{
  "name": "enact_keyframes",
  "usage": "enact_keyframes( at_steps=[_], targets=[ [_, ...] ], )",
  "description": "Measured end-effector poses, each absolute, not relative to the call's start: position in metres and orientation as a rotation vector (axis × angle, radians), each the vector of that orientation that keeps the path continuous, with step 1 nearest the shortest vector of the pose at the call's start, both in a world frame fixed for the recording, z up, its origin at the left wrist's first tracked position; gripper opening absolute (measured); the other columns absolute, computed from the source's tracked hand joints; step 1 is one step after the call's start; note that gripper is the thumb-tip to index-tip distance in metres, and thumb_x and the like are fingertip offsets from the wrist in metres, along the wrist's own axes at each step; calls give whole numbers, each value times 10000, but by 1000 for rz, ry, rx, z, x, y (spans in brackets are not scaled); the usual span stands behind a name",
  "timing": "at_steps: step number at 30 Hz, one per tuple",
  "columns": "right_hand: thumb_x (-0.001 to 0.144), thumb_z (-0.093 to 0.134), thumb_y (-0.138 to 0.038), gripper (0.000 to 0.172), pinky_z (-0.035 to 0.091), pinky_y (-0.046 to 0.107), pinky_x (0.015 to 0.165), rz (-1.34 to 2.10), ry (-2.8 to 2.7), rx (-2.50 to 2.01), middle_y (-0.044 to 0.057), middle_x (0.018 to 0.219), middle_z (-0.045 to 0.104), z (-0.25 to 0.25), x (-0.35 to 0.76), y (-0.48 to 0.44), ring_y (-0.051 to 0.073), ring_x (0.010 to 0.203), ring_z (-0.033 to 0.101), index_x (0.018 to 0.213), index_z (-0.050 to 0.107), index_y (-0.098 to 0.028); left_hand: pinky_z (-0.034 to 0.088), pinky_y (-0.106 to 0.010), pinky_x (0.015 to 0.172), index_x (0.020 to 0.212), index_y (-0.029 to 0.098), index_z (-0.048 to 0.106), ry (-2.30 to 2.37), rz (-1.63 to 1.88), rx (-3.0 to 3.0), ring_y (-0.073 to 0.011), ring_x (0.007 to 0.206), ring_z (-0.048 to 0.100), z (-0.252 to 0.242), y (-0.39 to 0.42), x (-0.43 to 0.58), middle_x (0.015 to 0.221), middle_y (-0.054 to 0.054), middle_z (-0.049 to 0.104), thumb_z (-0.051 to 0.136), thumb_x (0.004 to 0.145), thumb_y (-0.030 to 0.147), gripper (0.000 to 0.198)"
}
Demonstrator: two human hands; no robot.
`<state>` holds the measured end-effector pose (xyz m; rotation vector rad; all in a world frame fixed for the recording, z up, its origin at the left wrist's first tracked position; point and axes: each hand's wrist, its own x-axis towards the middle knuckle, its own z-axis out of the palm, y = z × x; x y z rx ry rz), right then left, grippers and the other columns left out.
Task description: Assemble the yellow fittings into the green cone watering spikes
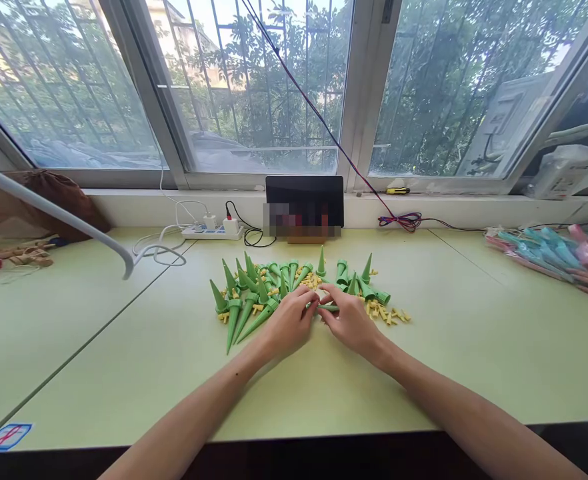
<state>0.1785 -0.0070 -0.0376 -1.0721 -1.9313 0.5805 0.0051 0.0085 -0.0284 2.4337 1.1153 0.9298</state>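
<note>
My left hand point(290, 319) and my right hand point(350, 321) meet above the front edge of a heap of green plastic plant-watering spikes. Between them a green spike point(330, 308) lies sideways, pinched by my right thumb and fingers. The left fingertips are pressed together at its left end; what sits in them is too small to make out. Several spikes lie left of my hands, among them a long one point(233, 323) pointing toward me. One spike point(321, 262) stands upright behind. Small yellow plastic valves point(389, 315) are scattered at the right of the heap.
A dark-screened tablet point(305, 203) leans by the window sill. A power strip point(213, 232) with plugs and cables is at the back left. A white curved pole point(59, 207) crosses the left side. Plastic-bagged items point(559, 253) lie at the right on the table point(479, 347).
</note>
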Motion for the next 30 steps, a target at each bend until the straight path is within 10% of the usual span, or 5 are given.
enact_keyframes(
  at_steps=[18,30],
  targets=[
    [952,508,-201,350,535,296,719,543,-1830,-1026,18,866,659,-37,177,-7,167,731,647,1296,448,-223,472,-289,700,1095,191,569,1082,848,2427,-161,736,588,-32,10,6,985,-47,653,522,827,107,285],
    [945,516,-239,329,556,346,690,456,-1880,-1123,109,1114,600,-43,174,-6,147,655,608,1268,489,-180,398,-279,622,869,190,527,1228,874,2359,-157,639,537,-30,12,4,768,-11,598,514,847,144,53]
  ],
)
